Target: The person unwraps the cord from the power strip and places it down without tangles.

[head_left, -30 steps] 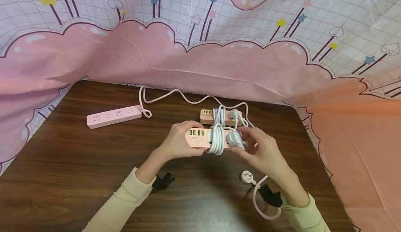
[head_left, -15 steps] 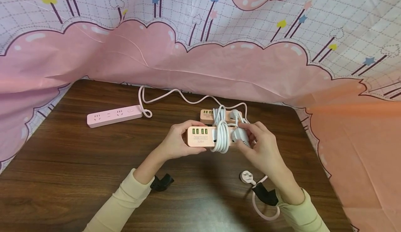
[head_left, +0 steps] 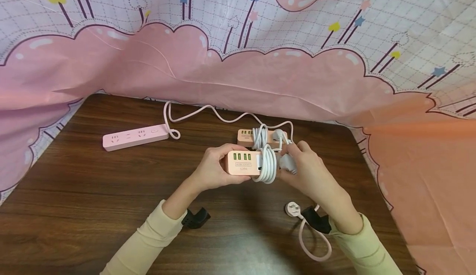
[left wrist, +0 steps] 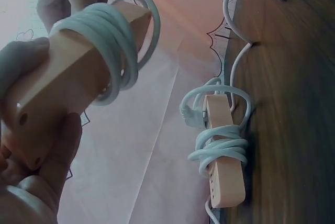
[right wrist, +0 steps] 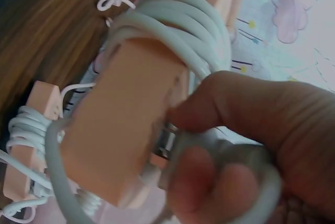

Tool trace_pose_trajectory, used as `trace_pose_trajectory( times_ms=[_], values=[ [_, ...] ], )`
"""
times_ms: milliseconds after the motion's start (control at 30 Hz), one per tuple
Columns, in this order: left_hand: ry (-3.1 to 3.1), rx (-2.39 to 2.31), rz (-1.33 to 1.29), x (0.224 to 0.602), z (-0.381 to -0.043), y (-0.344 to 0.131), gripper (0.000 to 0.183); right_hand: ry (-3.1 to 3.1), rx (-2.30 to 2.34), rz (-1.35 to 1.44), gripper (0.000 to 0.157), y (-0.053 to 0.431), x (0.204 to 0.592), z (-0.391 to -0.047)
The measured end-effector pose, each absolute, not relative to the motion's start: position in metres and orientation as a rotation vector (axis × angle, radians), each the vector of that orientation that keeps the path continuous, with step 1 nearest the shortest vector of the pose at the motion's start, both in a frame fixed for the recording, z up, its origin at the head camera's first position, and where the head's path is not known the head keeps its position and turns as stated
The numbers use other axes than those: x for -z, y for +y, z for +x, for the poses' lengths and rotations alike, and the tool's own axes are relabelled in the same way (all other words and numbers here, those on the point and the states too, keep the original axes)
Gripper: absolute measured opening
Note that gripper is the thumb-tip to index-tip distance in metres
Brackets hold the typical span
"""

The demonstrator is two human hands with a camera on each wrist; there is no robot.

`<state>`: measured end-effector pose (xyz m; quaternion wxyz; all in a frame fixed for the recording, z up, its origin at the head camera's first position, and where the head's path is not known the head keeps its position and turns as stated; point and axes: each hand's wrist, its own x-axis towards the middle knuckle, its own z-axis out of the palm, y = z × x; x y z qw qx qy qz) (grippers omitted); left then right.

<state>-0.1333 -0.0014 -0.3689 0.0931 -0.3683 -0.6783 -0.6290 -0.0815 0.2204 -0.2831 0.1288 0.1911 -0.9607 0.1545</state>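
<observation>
My left hand (head_left: 213,168) grips one end of a peach power strip (head_left: 241,168), thumb below and fingers above, holding it off the table. White cord (head_left: 268,165) is wound around the strip's middle. At the other end my right hand (head_left: 312,171) pinches the white plug (head_left: 287,163) of that cord between thumb and fingers. In the right wrist view, metal prongs (right wrist: 166,141) show in a gap between plug and strip. Behind, a second peach power strip (head_left: 243,143) lies on the table, also wrapped in white cord with its plug (head_left: 278,134) at the right end.
A pink power strip (head_left: 135,138) lies at the left of the dark wooden table (head_left: 122,209). Its pink cord (head_left: 230,121) runs along the back edge. A pink plug (head_left: 293,209) on a looped cord lies beneath my right forearm. A patterned curtain (head_left: 208,72) hangs behind.
The held strip has shifted right and turned, bringing its left end face into sight. My right fingers have moved over the plug and now cover more of it.
</observation>
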Motion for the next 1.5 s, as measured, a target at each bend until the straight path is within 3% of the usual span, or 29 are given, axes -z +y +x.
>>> trace_pose_trajectory(
  times_ms=[400,633,900,1200,1500],
  values=[
    [-2.015,1.879,-0.984,0.361,-0.135,-0.01,0.054,-2.468,-0.577,0.557,0.036,0.219,0.294,-0.088],
    [-2.008,1.852,-1.013,0.351,-0.138,-0.022,0.053,-2.334,-0.75,0.462,0.032,0.23,0.279,-0.079],
    [-1.905,2.115,-0.896,0.349,-0.145,-0.045,0.053,-2.287,-0.905,0.431,0.043,0.245,0.279,-0.075],
    [-1.744,2.323,-1.055,0.338,-0.143,-0.06,0.053,-2.333,-1.215,0.252,0.036,0.273,0.308,-0.106],
    [-1.881,2.233,-1.021,0.348,-0.148,-0.065,0.056,-1.443,-1.726,0.523,0.034,0.275,0.253,-0.099]
  ],
)
